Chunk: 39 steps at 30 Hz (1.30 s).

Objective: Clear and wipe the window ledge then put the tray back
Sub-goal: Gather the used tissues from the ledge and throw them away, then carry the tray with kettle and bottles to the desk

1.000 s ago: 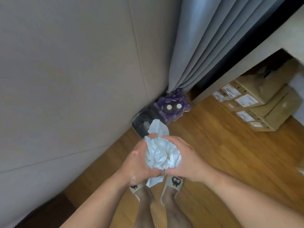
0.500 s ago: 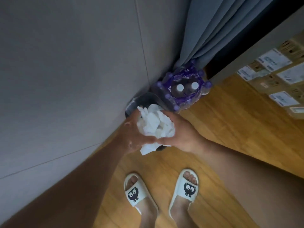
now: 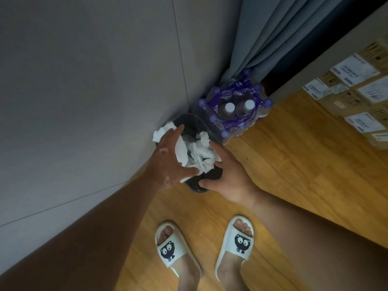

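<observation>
Wooden floor (image 3: pixel 294 164) meets the wall where a dark bin (image 3: pixel 207 181) stands. Both hands, left hand (image 3: pixel 170 162) and right hand (image 3: pixel 228 177), spread their fingers open over crumpled tissue (image 3: pixel 199 154) dropping in; 1 loose end could snag the rim and spill out.

Most of the dark bin (image 3: pixel 206 181) is buried under the crumpled paper towel (image 3: pixel 199 154) and both hands, so only bits of rim show. The left hand (image 3: pixel 171 158) covers part of the towel too. Can't read the print on the purple bottle pack (image 3: pixel 235 110), way too small, and the grey curtain (image 3: pixel 273 34) hangs over its back edge. The labelled cardboard boxes (image 3: pixel 357 97) run off the right edge, labels unreadable.
</observation>
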Motion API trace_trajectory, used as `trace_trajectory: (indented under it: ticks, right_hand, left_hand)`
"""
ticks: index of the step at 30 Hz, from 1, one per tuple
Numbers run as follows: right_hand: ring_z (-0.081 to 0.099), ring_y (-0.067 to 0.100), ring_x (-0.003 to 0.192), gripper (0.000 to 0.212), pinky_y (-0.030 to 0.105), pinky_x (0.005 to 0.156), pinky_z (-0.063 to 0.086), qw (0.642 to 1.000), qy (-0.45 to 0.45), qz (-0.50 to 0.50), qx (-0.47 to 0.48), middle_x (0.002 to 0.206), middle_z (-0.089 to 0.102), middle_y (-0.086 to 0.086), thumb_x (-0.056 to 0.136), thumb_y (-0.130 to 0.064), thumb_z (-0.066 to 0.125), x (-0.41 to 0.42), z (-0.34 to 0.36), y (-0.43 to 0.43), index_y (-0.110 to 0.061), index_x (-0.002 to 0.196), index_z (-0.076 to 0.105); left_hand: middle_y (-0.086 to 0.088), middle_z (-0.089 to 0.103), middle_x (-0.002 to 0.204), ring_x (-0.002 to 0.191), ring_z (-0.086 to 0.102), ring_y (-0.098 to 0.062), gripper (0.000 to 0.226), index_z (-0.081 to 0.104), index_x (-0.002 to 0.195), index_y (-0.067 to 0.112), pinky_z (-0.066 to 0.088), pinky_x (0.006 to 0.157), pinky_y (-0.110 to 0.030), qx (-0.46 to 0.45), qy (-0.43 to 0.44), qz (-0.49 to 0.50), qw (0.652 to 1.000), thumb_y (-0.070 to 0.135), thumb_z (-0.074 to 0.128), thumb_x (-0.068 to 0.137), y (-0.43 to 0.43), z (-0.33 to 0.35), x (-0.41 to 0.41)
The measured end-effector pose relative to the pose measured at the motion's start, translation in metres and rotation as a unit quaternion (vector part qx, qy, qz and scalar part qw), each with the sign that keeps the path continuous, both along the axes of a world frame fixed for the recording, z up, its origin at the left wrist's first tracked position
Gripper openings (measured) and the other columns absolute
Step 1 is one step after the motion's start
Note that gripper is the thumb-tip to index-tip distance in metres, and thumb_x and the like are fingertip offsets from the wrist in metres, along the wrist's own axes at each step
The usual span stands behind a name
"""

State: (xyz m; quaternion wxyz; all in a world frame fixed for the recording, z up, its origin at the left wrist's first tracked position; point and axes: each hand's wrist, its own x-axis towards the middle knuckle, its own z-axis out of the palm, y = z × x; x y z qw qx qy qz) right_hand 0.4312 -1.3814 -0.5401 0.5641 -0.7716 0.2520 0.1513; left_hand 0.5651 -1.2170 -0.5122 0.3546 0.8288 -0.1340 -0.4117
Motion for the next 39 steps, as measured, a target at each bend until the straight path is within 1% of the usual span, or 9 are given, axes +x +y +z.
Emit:
trace_trajectory:
  ticks: [3, 8, 12, 15, 17, 22, 28, 34, 39]
  right_hand:
    - [0.039, 0.006, 0.143, 0.112, 0.041, 0.114, 0.045, 1.0, -0.002, 0.005, 0.006, 0.159, 0.033, -0.013, 0.063, -0.038, 0.092, -0.002, 0.012, 0.0, -0.044, 0.155, 0.029]
    - [0.048, 0.013, 0.134, 0.113, 0.039, 0.098, 0.057, 0.999, 0.018, 0.029, 0.016, 0.155, 0.035, -0.016, 0.064, -0.031, 0.096, -0.01, 0.058, -0.008, -0.041, 0.156, 0.031]
    - [0.05, 0.013, 0.133, 0.114, 0.036, 0.097, 0.058, 0.998, 0.039, 0.051, -0.009, 0.156, 0.037, -0.013, 0.064, -0.03, 0.097, -0.02, 0.125, -0.019, -0.041, 0.156, 0.031]
    - [0.05, 0.014, 0.134, 0.113, 0.037, 0.104, 0.054, 0.995, 0.046, 0.08, -0.027, 0.159, 0.035, -0.01, 0.066, -0.036, 0.096, -0.027, 0.187, -0.024, -0.042, 0.157, 0.029]
    - [0.049, 0.014, 0.134, 0.11, 0.039, 0.105, 0.053, 0.993, 0.044, 0.1, -0.042, 0.159, 0.034, -0.009, 0.069, -0.04, 0.094, -0.029, 0.236, -0.024, -0.04, 0.157, 0.028]
    - [0.049, 0.014, 0.135, 0.099, 0.043, 0.106, 0.052, 0.979, 0.019, 0.186, -0.084, 0.161, 0.034, -0.006, 0.076, -0.051, 0.085, -0.037, 0.356, -0.009, -0.035, 0.158, 0.03]
    - [0.048, 0.009, 0.135, 0.082, 0.041, 0.108, 0.049, 0.952, -0.02, 0.283, -0.116, 0.158, 0.04, -0.008, 0.088, -0.06, 0.069, -0.054, 0.46, 0.032, -0.035, 0.157, 0.032]
    - [0.047, 0.008, 0.137, 0.075, 0.037, 0.111, 0.045, 0.926, -0.019, 0.359, -0.114, 0.157, 0.042, -0.012, 0.091, -0.068, 0.056, -0.08, 0.508, 0.083, -0.037, 0.155, 0.034]
    - [0.043, 0.004, 0.14, 0.072, 0.022, 0.108, 0.033, 0.897, -0.036, 0.419, -0.138, 0.157, 0.042, -0.014, 0.096, -0.068, 0.047, -0.098, 0.542, 0.134, -0.034, 0.157, 0.031]
  left_hand:
    - [0.017, 0.024, 0.162, 0.149, 0.029, -0.017, 0.127, 0.022, 0.154, 0.05, 0.051, 0.107, -0.05, -0.009, -0.011, -0.023, 1.0, 0.045, 0.096, 0.051, -0.002, 0.01, -0.002]
    - [0.015, 0.034, 0.156, 0.142, 0.036, -0.009, 0.129, 0.019, 0.158, 0.046, 0.048, 0.11, -0.042, -0.002, -0.003, -0.047, 0.999, 0.033, 0.1, 0.057, 0.003, 0.049, -0.006]
    - [0.019, 0.027, 0.156, 0.146, 0.032, -0.009, 0.133, 0.017, 0.158, 0.045, 0.04, 0.117, -0.042, 0.007, 0.01, -0.065, 0.998, 0.045, 0.099, 0.053, 0.008, 0.11, -0.013]
    - [0.008, 0.019, 0.166, 0.15, 0.025, -0.014, 0.126, 0.012, 0.16, 0.039, 0.027, 0.114, -0.025, 0.046, -0.012, -0.111, 0.993, 0.048, 0.094, 0.064, 0.008, 0.176, -0.024]
    - [0.004, 0.017, 0.168, 0.151, 0.025, -0.016, 0.121, 0.011, 0.161, 0.035, 0.022, 0.111, -0.021, 0.063, -0.022, -0.127, 0.99, 0.052, 0.088, 0.07, 0.011, 0.227, -0.035]
    - [-0.003, 0.013, 0.17, 0.153, 0.024, -0.025, 0.118, 0.007, 0.162, 0.036, 0.026, 0.121, -0.033, 0.086, -0.017, -0.157, 0.984, 0.07, 0.077, 0.073, 0.042, 0.34, -0.078]
    - [-0.001, 0.021, 0.169, 0.153, 0.025, -0.019, 0.106, 0.012, 0.163, 0.033, 0.024, 0.12, -0.031, 0.079, -0.039, -0.034, 0.996, 0.073, 0.066, 0.081, 0.106, 0.442, -0.143]
    - [0.002, 0.028, 0.166, 0.152, 0.027, -0.013, 0.119, 0.017, 0.162, 0.032, 0.022, 0.121, -0.026, 0.087, -0.048, 0.093, 0.991, 0.101, 0.031, 0.065, 0.179, 0.498, -0.207]
    - [0.005, 0.028, 0.167, 0.152, 0.026, -0.011, 0.109, 0.018, 0.162, 0.035, 0.023, 0.124, -0.032, 0.096, -0.053, 0.175, 0.978, 0.095, 0.035, 0.073, 0.239, 0.523, -0.259]
